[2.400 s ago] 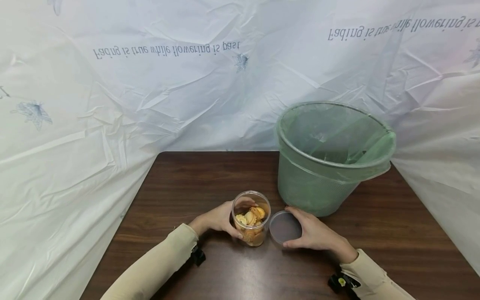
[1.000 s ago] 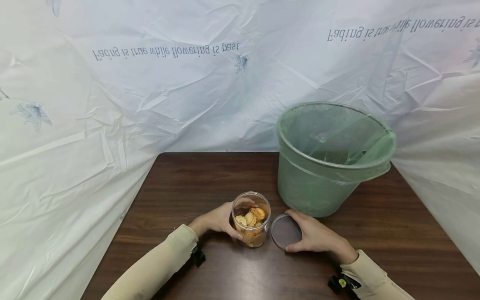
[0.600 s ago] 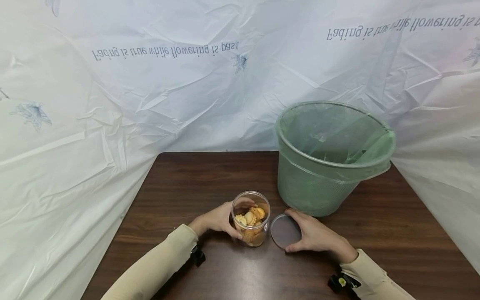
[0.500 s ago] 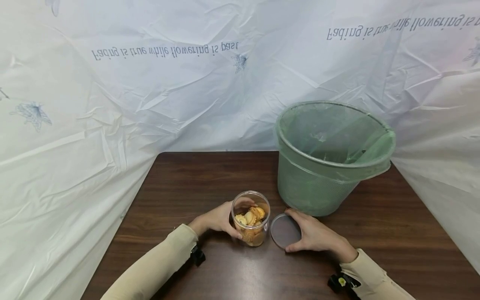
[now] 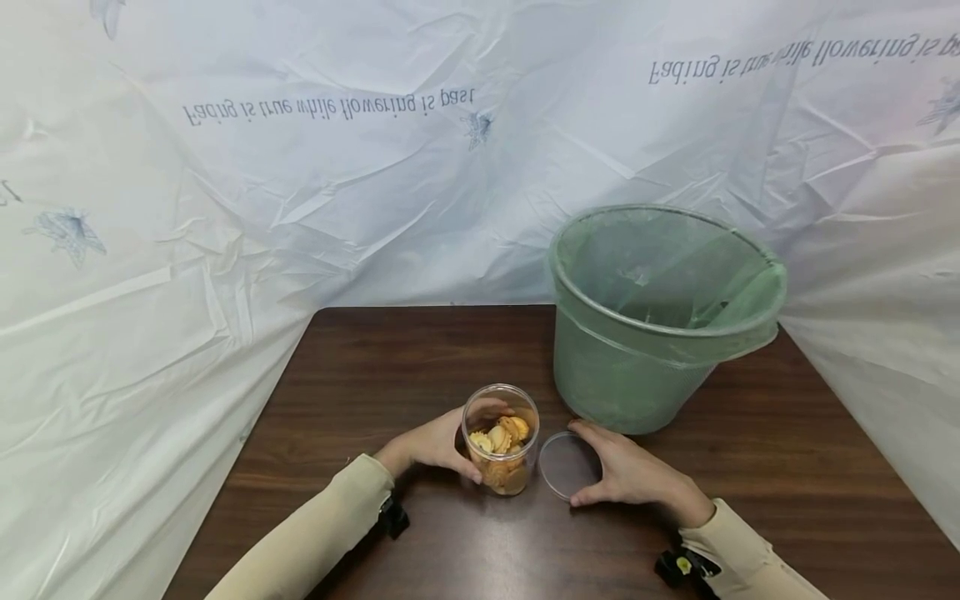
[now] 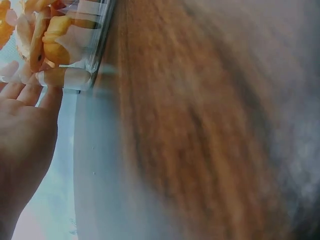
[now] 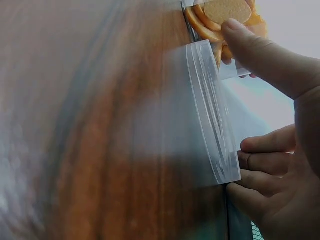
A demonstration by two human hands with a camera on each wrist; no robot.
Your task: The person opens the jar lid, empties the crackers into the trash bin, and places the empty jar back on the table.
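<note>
I note the clear jar of biscuits upright near the counter's front edge, my left hand gripping it; my right hand grips its lid just beside; green bin behind.

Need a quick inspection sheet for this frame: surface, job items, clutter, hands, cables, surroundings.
Surface: dark wood table.
Job's things: open clear jar of biscuits, upright; clear lid off, beside the jar on its right.
Clutter: green bin with liner, behind the lid.
Hands: left hand grips the jar; right hand holds the lid by its edge.
Cables: nothing seen.
Surroundings: crinkled white sheet with printed text.
</note>
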